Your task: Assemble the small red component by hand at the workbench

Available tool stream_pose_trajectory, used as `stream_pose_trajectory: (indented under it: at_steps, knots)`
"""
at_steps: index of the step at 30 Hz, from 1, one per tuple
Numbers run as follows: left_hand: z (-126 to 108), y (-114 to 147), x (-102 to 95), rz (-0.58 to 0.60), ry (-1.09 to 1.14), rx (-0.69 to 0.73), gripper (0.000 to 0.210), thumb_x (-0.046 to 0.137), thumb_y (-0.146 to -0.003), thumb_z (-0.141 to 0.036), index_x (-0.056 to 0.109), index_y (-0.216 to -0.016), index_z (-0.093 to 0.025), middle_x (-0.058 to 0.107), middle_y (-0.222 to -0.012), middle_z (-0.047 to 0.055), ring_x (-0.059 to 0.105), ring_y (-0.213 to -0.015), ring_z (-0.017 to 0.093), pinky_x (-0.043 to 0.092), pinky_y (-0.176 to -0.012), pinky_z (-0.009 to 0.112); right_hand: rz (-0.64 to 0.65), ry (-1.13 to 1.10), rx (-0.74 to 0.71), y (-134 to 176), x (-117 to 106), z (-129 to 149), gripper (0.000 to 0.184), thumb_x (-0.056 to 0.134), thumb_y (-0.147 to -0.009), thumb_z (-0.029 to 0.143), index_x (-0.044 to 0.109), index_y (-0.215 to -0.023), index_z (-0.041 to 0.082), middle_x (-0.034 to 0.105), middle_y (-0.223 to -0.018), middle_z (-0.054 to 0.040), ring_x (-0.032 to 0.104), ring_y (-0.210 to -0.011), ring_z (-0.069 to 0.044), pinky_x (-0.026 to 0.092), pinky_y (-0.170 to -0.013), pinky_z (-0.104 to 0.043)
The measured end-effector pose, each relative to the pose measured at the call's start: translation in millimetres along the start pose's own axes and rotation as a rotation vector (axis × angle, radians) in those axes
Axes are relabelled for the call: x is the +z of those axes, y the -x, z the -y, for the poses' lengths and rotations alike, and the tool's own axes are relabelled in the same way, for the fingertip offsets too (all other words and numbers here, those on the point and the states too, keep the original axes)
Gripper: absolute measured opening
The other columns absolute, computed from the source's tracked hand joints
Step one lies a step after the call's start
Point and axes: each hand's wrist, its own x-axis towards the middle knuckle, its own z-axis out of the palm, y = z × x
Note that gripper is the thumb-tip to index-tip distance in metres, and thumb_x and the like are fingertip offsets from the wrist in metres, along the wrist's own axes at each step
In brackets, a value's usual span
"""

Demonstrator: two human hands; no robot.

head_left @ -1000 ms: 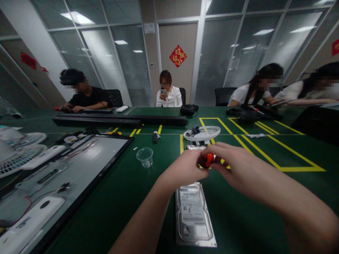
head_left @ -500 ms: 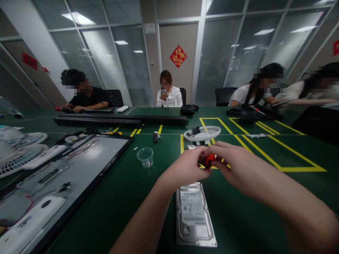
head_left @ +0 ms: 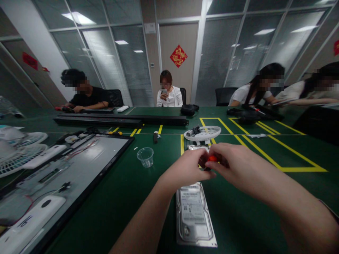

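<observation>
Both my hands meet in front of me above the green table [head_left: 238, 218]. A small red-and-black object [head_left: 212, 159], like a tool handle, is pinched between them; its full shape is hidden by the fingers. My left hand [head_left: 186, 165] is closed around its lower, darker side, while the fingertips of my right hand [head_left: 235, 162] grip the red end. Below the hands lies a silver hard drive [head_left: 194, 215], label side up. Another silver piece [head_left: 197, 147] shows behind my left hand, mostly covered.
Left of my hands stands a clear plastic cup [head_left: 145, 157]. A large opened display panel [head_left: 106, 150] and white fan parts [head_left: 31, 155] fill the left side. Beyond the hands sits a white round grille [head_left: 212, 132] holding dark pieces. Long black bars [head_left: 122, 120] lie farther back; several people sit around.
My right hand has shifted slightly left and its fingers have curled in closer to my left hand. The red end of the held object now points differently. The hard drive has stayed put.
</observation>
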Motion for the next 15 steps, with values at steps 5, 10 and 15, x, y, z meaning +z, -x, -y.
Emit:
stream_pose_trajectory:
  at_steps: [5,10,15]
  knots:
    - [1.5,-0.5,0.4,0.024,0.012,0.007,0.022,0.072,-0.084,-0.014,0.073,-0.106,-0.015,0.081,-0.105,0.009,0.075,-0.095,0.023,0.055,-0.082,0.032,-0.015,-0.036,-0.024,1.4,0.2,-1.5,0.012,0.072,-0.096,0.02,0.075,-0.106,0.023,0.077,-0.1,-0.0068,0.071,-0.085,-0.025,0.049,-0.07,-0.034]
    - [2.9,-0.7,1.1,-0.015,0.007,0.022,0.03,0.077,-0.081,-0.015,0.073,-0.11,-0.016,0.08,-0.109,0.009,0.075,-0.098,0.024,0.056,-0.084,0.033,-0.02,-0.035,-0.062,0.9,-0.9,0.3,0.02,0.063,-0.097,0.009,0.075,-0.105,0.024,0.077,-0.102,-0.0068,0.072,-0.089,-0.024,0.051,-0.076,-0.035]
    - [2.4,-0.9,0.0,0.008,-0.003,-0.036,0.023,0.08,-0.083,-0.021,0.073,-0.104,-0.016,0.081,-0.104,0.01,0.075,-0.095,0.024,0.057,-0.082,0.033,0.012,0.016,0.058,0.2,-1.4,-0.4,0.008,0.074,-0.098,0.03,0.075,-0.101,0.023,0.076,-0.091,-0.0069,0.071,-0.082,-0.027,0.046,-0.064,-0.036]
